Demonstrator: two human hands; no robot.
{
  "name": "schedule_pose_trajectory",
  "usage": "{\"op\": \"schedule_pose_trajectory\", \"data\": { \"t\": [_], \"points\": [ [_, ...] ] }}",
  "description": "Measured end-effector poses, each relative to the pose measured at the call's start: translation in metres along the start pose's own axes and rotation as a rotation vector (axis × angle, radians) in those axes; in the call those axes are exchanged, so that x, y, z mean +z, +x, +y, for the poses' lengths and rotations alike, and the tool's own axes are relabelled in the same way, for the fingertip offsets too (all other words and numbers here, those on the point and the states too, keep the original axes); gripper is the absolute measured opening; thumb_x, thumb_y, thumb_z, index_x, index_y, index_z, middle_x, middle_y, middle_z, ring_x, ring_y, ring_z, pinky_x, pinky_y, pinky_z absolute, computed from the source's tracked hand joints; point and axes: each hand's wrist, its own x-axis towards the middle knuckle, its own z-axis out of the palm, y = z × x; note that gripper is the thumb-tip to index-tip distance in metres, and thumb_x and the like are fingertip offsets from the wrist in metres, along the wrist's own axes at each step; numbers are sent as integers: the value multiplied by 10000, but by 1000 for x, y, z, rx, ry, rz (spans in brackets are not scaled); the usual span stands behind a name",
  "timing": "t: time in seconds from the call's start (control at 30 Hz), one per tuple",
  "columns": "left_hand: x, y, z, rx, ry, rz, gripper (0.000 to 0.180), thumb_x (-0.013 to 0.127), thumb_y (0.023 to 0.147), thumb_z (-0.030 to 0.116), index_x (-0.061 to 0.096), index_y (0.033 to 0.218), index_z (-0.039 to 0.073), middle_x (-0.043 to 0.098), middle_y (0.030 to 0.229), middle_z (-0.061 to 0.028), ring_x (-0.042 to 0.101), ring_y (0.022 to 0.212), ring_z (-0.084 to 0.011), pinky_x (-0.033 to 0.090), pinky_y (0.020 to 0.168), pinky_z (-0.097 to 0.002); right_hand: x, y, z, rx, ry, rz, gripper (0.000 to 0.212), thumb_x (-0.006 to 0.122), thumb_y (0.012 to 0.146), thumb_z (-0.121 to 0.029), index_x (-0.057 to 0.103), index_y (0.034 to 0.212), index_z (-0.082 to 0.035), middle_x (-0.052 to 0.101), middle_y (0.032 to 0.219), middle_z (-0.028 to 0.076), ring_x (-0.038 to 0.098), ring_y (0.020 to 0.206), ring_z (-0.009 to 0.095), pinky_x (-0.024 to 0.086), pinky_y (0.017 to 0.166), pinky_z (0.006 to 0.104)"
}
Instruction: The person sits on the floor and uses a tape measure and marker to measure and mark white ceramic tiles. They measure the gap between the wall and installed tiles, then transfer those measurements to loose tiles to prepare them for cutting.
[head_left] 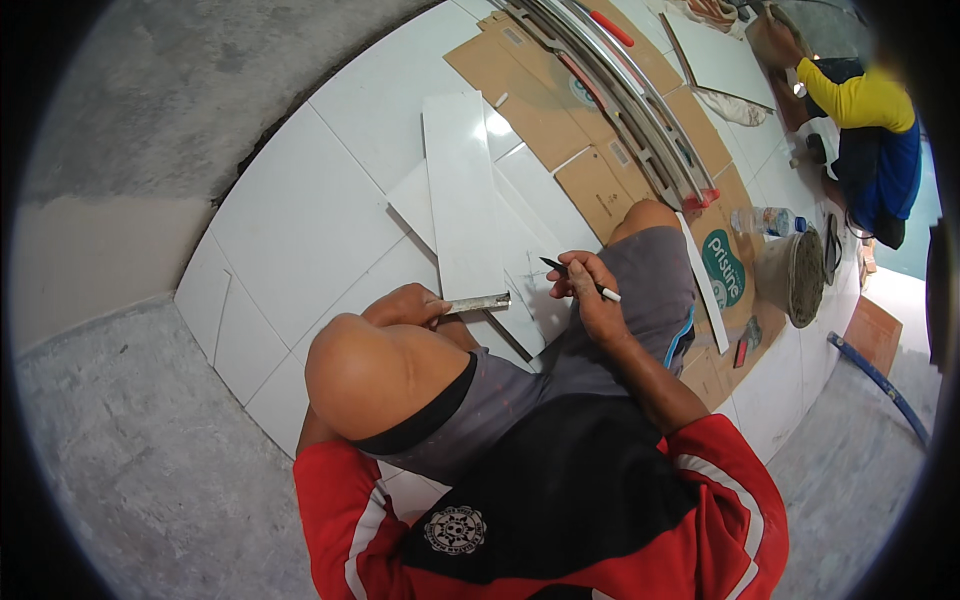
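My left hand [420,304], partly behind my raised left knee, is closed on one end of a short, flat metal strip like a ruler [478,302]. That strip crosses the near end of a long white tile piece [458,180]. My right hand [592,294] grips a black marker pen [551,265] with a white end, its dark tip pointing to the upper left, apart from the tile. Other cut white tile pieces [412,205] lie at angles under the long one.
Flattened cardboard [520,95] covers the floor ahead, bearing a long metal tile cutter [625,110]. To the right are a narrow white strip [704,285], a water bottle [765,221] and a bucket of grey mix [800,280]. Another person [865,110] sits at the upper right.
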Motion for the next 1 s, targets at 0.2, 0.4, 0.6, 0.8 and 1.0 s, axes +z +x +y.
{"op": "schedule_pose_trajectory", "data": {
  "t": [0.2, 0.4, 0.6, 0.8, 1.0],
  "points": [
    [11, -12, 15, -31, 3, 53, 432, 556, 1046, 378, 707, 878, 9, 668, 728, -65, 606, 680, -165, 488, 679, -371, 2, 1, 10, 30, -1, -2, 318, 543, 1082, -295, 604, 1178, 2, 709, 1001, 97, 649, 828, 132, 536, 795, 288],
    [10, -18, 20, -5, 44, 107, 408, 565, 1046, 363, 718, 941, -1, 678, 762, -87, 616, 715, -183, 489, 709, -392, 5, 6, 13, 57, 15, -56, 268, 600, 1051, -240, 614, 1147, 10, 709, 987, 92, 659, 836, 128, 551, 783, 280],
    [10, -17, 16, 45, 38, 102, 359, 567, 1050, 310, 718, 1019, -14, 686, 788, -99, 633, 740, -168, 492, 712, -388, 15, 10, 20, 68, -12, -133, 231, 674, 988, -133, 610, 1147, 21, 702, 982, 74, 668, 844, 117, 551, 757, 271],
    [9, -11, -3, 87, -95, 38, 354, 604, 1026, 316, 724, 993, -16, 683, 776, -74, 616, 718, -149, 486, 685, -378, 20, 17, 37, 108, -121, -222, 226, 710, 958, -128, 651, 1134, 1, 702, 971, 52, 658, 833, 104, 525, 734, 255],
    [6, -7, -2, 53, -96, -14, 359, 614, 1020, 321, 725, 993, -20, 669, 769, -67, 604, 721, -133, 478, 670, -352, 23, 18, 49, 102, -150, -252, 218, 727, 943, -129, 684, 1124, -14, 707, 960, 41, 645, 898, 92, 509, 768, 254]
  ]
}}
